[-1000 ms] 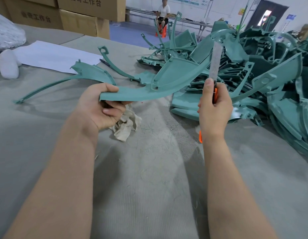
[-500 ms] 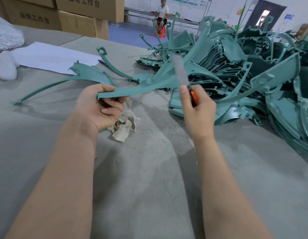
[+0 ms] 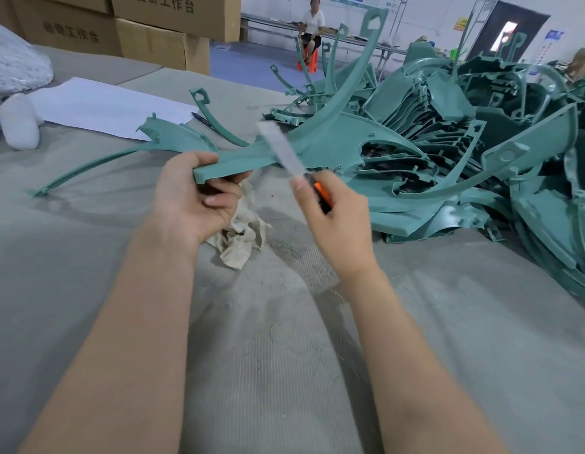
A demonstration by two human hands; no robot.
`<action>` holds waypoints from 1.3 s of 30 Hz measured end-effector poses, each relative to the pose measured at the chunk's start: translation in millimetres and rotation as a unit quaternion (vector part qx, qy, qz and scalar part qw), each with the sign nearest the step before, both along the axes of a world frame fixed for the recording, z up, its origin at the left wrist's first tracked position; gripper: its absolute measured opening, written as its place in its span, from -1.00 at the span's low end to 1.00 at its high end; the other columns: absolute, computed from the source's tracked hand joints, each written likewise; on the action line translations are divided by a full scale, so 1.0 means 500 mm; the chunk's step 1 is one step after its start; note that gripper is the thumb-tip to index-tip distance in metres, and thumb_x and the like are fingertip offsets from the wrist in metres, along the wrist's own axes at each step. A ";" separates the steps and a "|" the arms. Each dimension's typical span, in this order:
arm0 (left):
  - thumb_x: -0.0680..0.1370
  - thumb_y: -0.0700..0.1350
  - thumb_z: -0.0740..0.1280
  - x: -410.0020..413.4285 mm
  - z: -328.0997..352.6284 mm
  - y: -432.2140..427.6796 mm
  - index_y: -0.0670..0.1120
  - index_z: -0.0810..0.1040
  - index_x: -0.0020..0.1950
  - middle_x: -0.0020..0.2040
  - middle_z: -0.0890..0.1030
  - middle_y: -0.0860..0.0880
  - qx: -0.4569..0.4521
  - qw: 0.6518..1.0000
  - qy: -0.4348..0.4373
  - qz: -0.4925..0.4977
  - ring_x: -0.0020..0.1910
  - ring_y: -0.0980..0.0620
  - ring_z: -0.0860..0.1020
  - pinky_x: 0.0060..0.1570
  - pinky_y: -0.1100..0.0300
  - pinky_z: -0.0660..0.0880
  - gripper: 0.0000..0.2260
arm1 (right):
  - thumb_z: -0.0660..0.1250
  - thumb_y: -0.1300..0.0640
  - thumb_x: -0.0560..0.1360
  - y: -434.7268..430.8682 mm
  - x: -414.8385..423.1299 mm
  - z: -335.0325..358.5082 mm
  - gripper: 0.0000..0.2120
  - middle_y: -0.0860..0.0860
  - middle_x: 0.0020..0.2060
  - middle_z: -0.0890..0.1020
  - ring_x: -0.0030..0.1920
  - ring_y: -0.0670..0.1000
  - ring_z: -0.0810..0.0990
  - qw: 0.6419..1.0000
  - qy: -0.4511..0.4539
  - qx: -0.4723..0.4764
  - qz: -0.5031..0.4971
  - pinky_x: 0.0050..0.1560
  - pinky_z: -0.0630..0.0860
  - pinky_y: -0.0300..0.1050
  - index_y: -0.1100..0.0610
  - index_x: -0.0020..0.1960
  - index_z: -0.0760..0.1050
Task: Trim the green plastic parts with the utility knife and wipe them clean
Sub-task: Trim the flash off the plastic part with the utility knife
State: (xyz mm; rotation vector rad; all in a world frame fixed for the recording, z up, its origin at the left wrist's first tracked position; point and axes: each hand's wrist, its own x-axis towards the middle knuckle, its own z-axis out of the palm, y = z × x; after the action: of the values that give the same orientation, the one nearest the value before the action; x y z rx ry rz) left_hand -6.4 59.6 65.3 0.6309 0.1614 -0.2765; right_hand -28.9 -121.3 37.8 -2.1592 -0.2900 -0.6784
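A grey felt-covered desk (image 3: 284, 371) fills the view. On its right side lies a large tangled pile of green plastic parts (image 3: 481, 142), curved panels with long thin arms. At the far left stand brown cardboard boxes (image 3: 153, 44) printed with Chinese characters. The last 3 read 工作台 and the first ones are too blurred to read. The wall signs behind are also too small to read. A white paper sheet (image 3: 97, 106) lies in front of the boxes.

1 green part (image 3: 238, 160) is held above the desk, in front of the pile. The left hand (image 3: 193, 198) grips its thick flat end, with the thumb on top and the fingers curled beneath. The part looks light and stiff, though its thin arm probably flexes, so a grip on the thick end beside the cut suits it best.

The right hand (image 3: 337, 217) is closed around an orange utility knife (image 3: 320, 194), whose blurred blade lies across the part's edge. A crumpled rag (image 3: 242, 237) shows just below the left hand. Whether that hand holds it cannot be told.
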 end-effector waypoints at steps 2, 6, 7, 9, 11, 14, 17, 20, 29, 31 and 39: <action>0.59 -0.16 0.09 -0.002 0.003 -0.008 -0.16 0.42 -0.20 -0.44 0.56 -0.09 0.007 1.000 -0.004 0.002 -0.61 0.23 0.28 -0.69 0.41 0.11 -0.78 | 0.24 -0.17 0.58 -0.017 0.005 0.006 -0.71 -0.14 -0.49 0.42 -0.43 -0.08 0.38 0.996 -0.002 0.059 -0.065 -0.34 0.33 -0.08 0.02 -0.17 0.48; 0.59 -0.16 0.08 -0.004 0.006 -0.018 -0.17 0.42 -0.15 -0.43 0.56 -0.10 0.010 1.000 -0.013 -0.002 -0.62 0.22 0.27 -0.70 0.41 0.11 -0.81 | 0.20 -0.19 0.59 -0.034 0.008 0.009 -0.62 -0.25 -0.55 0.39 -0.48 -0.14 0.32 0.985 -0.013 0.107 -0.137 -0.42 0.20 -0.28 -0.03 -0.32 0.27; 0.59 -0.16 0.08 -0.005 0.007 -0.021 -0.17 0.42 -0.14 -0.43 0.56 -0.10 0.009 1.000 -0.015 -0.003 -0.62 0.22 0.27 -0.70 0.41 0.11 -0.81 | 0.20 -0.19 0.59 -0.033 0.009 0.008 -0.61 -0.22 -0.55 0.39 -0.47 -0.13 0.31 0.985 -0.011 0.101 -0.138 -0.42 0.18 -0.26 -0.02 -0.31 0.27; 0.58 -0.16 0.09 -0.006 0.008 -0.028 -0.16 0.42 -0.14 -0.44 0.56 -0.10 0.007 1.000 -0.017 -0.002 -0.61 0.22 0.27 -0.69 0.43 0.10 -0.82 | 0.20 -0.19 0.59 -0.027 0.008 0.005 -0.61 -0.13 -0.53 0.37 -0.46 -0.09 0.30 0.988 -0.005 0.086 -0.132 -0.36 0.23 -0.15 0.05 -0.27 0.33; 0.58 -0.17 0.09 -0.008 0.010 -0.033 -0.16 0.41 -0.14 -0.44 0.57 -0.10 0.003 1.000 -0.017 -0.001 -0.61 0.22 0.27 -0.69 0.43 0.09 -0.83 | 0.21 -0.19 0.59 -0.023 0.007 0.004 -0.62 -0.10 -0.52 0.34 -0.44 -0.04 0.30 0.989 -0.001 0.082 -0.126 -0.34 0.24 -0.11 0.04 -0.27 0.33; 0.58 -0.18 0.10 -0.008 0.009 -0.041 -0.17 0.42 -0.15 -0.42 0.57 -0.12 -0.021 1.000 -0.016 -0.001 -0.62 0.21 0.27 -0.70 0.43 0.10 -0.83 | 0.22 -0.16 0.59 -0.022 0.004 0.010 -0.62 -0.11 -0.52 0.31 -0.45 -0.07 0.27 0.989 -0.003 0.096 -0.114 -0.33 0.22 -0.12 -0.02 -0.32 0.26; 0.58 -0.20 0.11 -0.009 0.008 -0.047 -0.19 0.43 -0.18 -0.41 0.57 -0.13 -0.050 0.999 -0.011 0.000 -0.62 0.20 0.27 -0.70 0.43 0.11 -0.81 | 0.22 -0.15 0.59 -0.019 0.002 0.013 -0.62 -0.12 -0.52 0.29 -0.45 -0.09 0.24 0.990 -0.006 0.100 -0.102 -0.34 0.21 -0.14 -0.02 -0.32 0.26; 0.58 -0.20 0.11 -0.010 0.009 -0.049 -0.20 0.43 -0.20 -0.41 0.57 -0.14 -0.061 0.998 -0.009 0.004 -0.62 0.20 0.27 -0.69 0.43 0.11 -0.80 | 0.23 -0.14 0.59 -0.016 0.000 0.015 -0.63 -0.11 -0.50 0.30 -0.42 -0.06 0.26 0.990 -0.002 0.109 -0.093 -0.34 0.26 -0.10 0.00 -0.31 0.28; 0.58 -0.21 0.10 -0.014 0.009 -0.052 -0.22 0.45 -0.21 -0.38 0.59 -0.17 -0.087 0.996 -0.017 0.019 -0.61 0.19 0.28 -0.67 0.43 0.10 -0.78 | 0.22 -0.14 0.59 0.003 -0.009 0.016 -0.62 -0.10 -0.52 0.28 -0.45 -0.08 0.26 0.996 -0.004 0.053 -0.076 -0.37 0.18 -0.15 -0.01 -0.31 0.25; 0.58 -0.21 0.10 -0.014 0.010 -0.053 -0.22 0.43 -0.20 -0.38 0.58 -0.17 -0.090 0.996 -0.017 0.022 -0.61 0.19 0.27 -0.67 0.43 0.10 -0.79 | 0.22 -0.14 0.60 0.001 -0.009 0.017 -0.62 -0.09 -0.51 0.28 -0.45 -0.08 0.26 0.996 -0.005 0.055 -0.073 -0.37 0.18 -0.15 0.01 -0.31 0.26; 0.60 -0.19 0.10 -0.011 0.007 -0.057 -0.21 0.42 -0.17 -0.37 0.55 -0.14 -0.109 0.993 -0.021 0.038 -0.61 0.18 0.29 -0.68 0.43 0.12 -0.80 | 0.25 -0.11 0.59 0.027 -0.009 0.003 -0.64 -0.09 -0.49 0.34 -0.44 -0.01 0.31 1.000 -0.024 0.003 -0.010 -0.37 0.23 -0.10 0.14 -0.24 0.39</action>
State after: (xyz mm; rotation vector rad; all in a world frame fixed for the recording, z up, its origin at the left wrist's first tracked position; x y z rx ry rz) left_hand -11.9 31.3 68.9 0.4127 0.1124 -0.2043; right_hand -33.3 -107.9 39.5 -2.1451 -0.2907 -0.7417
